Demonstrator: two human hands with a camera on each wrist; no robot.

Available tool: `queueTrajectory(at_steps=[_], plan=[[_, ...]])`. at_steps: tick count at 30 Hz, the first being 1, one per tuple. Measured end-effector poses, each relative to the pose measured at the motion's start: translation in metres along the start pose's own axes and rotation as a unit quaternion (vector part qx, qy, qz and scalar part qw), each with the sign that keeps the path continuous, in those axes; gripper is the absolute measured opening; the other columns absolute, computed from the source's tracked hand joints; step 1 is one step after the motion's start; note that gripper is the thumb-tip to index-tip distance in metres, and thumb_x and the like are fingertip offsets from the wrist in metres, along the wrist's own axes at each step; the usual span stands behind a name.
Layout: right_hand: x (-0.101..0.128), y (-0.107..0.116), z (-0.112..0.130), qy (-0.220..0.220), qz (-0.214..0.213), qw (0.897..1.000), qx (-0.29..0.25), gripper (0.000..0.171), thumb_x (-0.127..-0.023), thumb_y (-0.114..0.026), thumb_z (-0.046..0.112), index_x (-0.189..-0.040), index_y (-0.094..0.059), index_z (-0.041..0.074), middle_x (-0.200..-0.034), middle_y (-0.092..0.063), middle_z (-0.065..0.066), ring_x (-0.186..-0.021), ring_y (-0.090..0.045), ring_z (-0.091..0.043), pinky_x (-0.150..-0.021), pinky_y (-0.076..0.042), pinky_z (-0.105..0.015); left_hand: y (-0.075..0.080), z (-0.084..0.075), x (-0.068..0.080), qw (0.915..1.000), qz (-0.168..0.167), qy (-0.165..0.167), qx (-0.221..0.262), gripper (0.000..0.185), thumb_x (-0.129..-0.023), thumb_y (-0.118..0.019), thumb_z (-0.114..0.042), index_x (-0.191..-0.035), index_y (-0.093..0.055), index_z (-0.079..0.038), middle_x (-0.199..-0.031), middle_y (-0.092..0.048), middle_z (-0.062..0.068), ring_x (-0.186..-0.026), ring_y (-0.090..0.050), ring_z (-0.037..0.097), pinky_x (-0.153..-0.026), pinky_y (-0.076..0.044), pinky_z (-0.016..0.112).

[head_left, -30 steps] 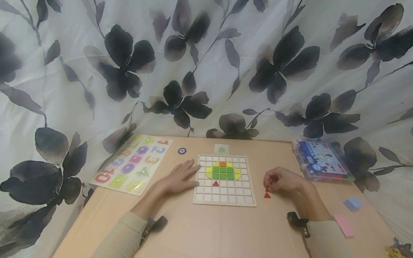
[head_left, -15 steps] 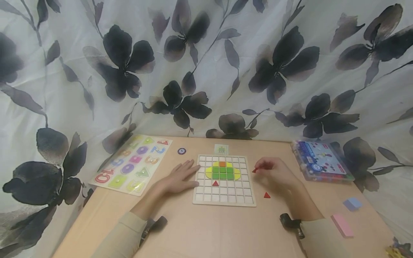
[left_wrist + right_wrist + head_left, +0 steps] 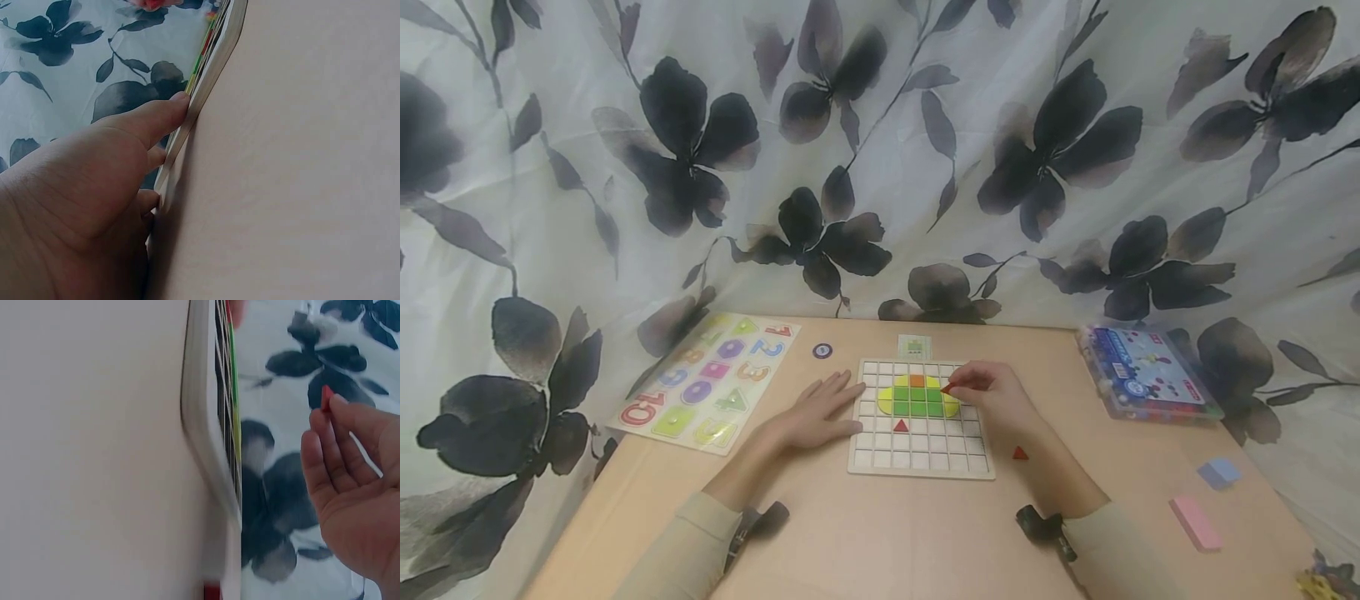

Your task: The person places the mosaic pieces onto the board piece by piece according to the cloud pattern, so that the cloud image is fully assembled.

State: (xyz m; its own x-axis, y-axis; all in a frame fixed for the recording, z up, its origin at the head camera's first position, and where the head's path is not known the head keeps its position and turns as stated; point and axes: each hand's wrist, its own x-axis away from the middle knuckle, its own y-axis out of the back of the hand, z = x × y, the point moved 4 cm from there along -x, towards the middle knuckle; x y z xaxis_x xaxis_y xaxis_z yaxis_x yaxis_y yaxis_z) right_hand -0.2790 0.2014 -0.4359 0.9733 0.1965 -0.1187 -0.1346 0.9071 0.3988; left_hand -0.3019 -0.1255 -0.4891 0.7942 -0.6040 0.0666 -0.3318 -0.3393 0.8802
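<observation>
A white grid board (image 3: 882, 459) lies mid-table, bearing green squares (image 3: 919, 403), yellow pieces (image 3: 886, 402), an orange square (image 3: 917, 381) and a red triangle (image 3: 901, 427). Over the board's right part, my right hand (image 3: 997, 400) pinches another red triangle (image 3: 947, 388) between thumb and fingertips. The right wrist view shows that red triangle (image 3: 325, 398) held up in the air. My left hand (image 3: 822, 412) lies with fingers extended against the board's left edge; in the left wrist view its thumb (image 3: 165, 112) touches the rim. One more red triangle (image 3: 1020, 453) rests on the table, right of the board.
A number-and-shape sheet (image 3: 715, 383) lies at left, beside a small dark round disc (image 3: 823, 352). Behind the board sits a pattern card (image 3: 915, 347). At right are a clear box (image 3: 1150, 373), a blue block (image 3: 1219, 473) and a pink block (image 3: 1197, 525).
My right hand has lifted a red triangle off the table beside the other one and carried it left and away, over the board. The left hand has stayed still.
</observation>
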Motion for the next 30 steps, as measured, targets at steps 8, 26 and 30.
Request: queueTrajectory(at_steps=[8, 26, 30], plan=[[-0.006, -0.026, 0.005, -0.005, 0.009, 1.000, -0.015, 0.014, -0.095, -0.075, 0.004, -0.108, -0.077, 0.005, -0.106, -0.079, -0.008, -0.096, -0.071, -0.024, -0.082, -0.056, -0.018, 0.002, -0.001, 0.002, 0.9999, -0.005, 0.005, 0.008, 0.078, -0.101, -0.056, -0.060, -0.166, -0.028, -0.028, -0.176, -0.008, 0.013, -0.164, -0.004, 0.033, -0.132, -0.003, 0.056], [-0.001, -0.055, -0.006, 0.040, 0.105, 0.988, 0.106, 0.012, -0.089, -0.081, 0.006, -0.093, -0.081, 0.017, -0.091, -0.076, 0.009, -0.089, -0.063, -0.015, -0.082, -0.051, -0.026, 0.001, -0.001, 0.000, 1.0000, -0.003, -0.001, 0.006, 0.078, -0.101, -0.055, -0.062, -0.166, -0.028, -0.026, -0.176, -0.008, 0.013, -0.164, -0.004, 0.033, -0.132, -0.003, 0.057], [0.000, -0.056, -0.005, 0.046, 0.115, 0.986, 0.112, 0.012, -0.089, -0.081, 0.005, -0.092, -0.081, 0.017, -0.090, -0.076, 0.008, -0.089, -0.062, -0.016, -0.080, -0.050, -0.025, 0.002, -0.003, 0.001, 1.0000, -0.001, 0.002, 0.007, 0.078, -0.101, -0.056, -0.060, -0.166, -0.028, -0.026, -0.176, -0.008, 0.013, -0.164, -0.004, 0.033, -0.132, -0.003, 0.056]])
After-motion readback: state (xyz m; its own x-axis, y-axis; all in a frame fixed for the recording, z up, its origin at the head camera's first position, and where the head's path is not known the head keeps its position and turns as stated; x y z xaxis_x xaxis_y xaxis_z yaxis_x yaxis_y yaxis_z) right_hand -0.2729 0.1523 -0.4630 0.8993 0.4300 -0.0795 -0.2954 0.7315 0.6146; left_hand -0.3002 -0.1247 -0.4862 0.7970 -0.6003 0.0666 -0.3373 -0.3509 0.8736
